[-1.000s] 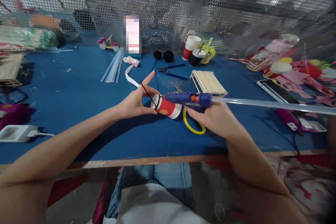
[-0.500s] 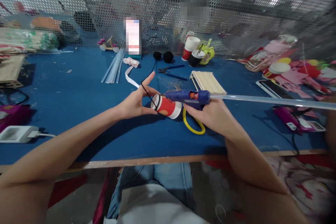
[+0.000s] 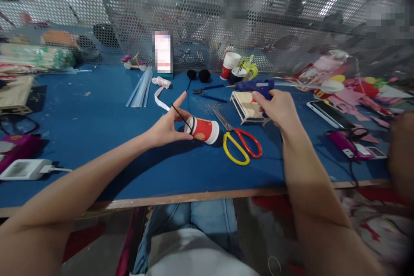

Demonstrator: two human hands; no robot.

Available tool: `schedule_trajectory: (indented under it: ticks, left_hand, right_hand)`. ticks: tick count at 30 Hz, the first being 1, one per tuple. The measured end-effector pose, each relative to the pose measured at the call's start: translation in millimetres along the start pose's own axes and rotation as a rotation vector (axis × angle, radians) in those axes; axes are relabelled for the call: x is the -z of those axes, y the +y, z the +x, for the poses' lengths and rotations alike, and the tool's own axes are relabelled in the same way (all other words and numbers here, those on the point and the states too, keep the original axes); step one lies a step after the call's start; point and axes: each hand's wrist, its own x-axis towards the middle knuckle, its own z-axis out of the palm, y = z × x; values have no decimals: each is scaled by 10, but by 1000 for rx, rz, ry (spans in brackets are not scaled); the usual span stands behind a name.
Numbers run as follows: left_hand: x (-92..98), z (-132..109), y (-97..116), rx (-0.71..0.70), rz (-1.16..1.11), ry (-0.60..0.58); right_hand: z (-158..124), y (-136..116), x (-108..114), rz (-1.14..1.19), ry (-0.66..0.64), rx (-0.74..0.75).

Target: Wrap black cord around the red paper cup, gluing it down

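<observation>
My left hand (image 3: 168, 126) grips the base of a small red and white paper cup (image 3: 203, 130) lying on its side on the blue table (image 3: 97, 138), and pins a thin black cord (image 3: 179, 114) against it. My right hand (image 3: 278, 105) is closed on a blue glue gun (image 3: 255, 86), held over a stack of wooden sticks (image 3: 247, 103) beyond the cup. A clear glue stick (image 3: 291, 85) juts from the gun's back.
Scissors with yellow and red handles (image 3: 239, 144) lie right of the cup. Blue pliers (image 3: 207, 92), two black pompoms (image 3: 199, 75), stacked paper cups (image 3: 230, 65), clear glue sticks (image 3: 140, 86) and white ribbon (image 3: 160, 90) sit further back. A phone (image 3: 326, 113) and pink craft scraps (image 3: 352, 90) crowd the right.
My right hand has carried the glue gun away from the cup, up and to the far right, over the wooden sticks. The scissors are uncovered. My left hand has kept its hold on the cup.
</observation>
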Motion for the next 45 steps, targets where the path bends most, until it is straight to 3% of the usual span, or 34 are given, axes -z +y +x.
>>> schedule_trajectory:
  ticks: [3,10,16,18,21,25,29,33,37,40,45]
  left_hand:
    - [4,1,16,-11,20,6]
    - [-9,-2,46,15,75,-17]
    - [-14,-6,51,20,69,-27]
    - [-19,-6,65,24,73,-27]
    - [-35,-7,92,16,80,-25]
    - [-67,-22,103,-9,63,-40]
    - [-94,-42,115,-15,26,-63]
    - [-101,-44,142,-13,-1,-59]
    - [-100,-34,144,-14,-5,-64]
    - [-108,-29,139,-9,-24,-73]
    - [-126,-33,145,4,-48,-81]
  right_hand:
    - [147,86,-99,-137,-27,-134]
    - [222,207,-312,-384,-91,-189]
    - [149,199,-311,-382,24,-199]
    - [71,104,-286,-350,134,-93]
    - [-152,-188,-266,-122,188,246]
    - [-560,-735,-344,249,-72,749]
    - [-779,-1143,-476,246,-255,932]
    - [-769,-1237,-448,296,-373,886]
    - [-715,-1098,-337,519,-463,655]
    - [-691,-976,-339,602,-459,526]
    - [-687,-902,-446,606,-390,499]
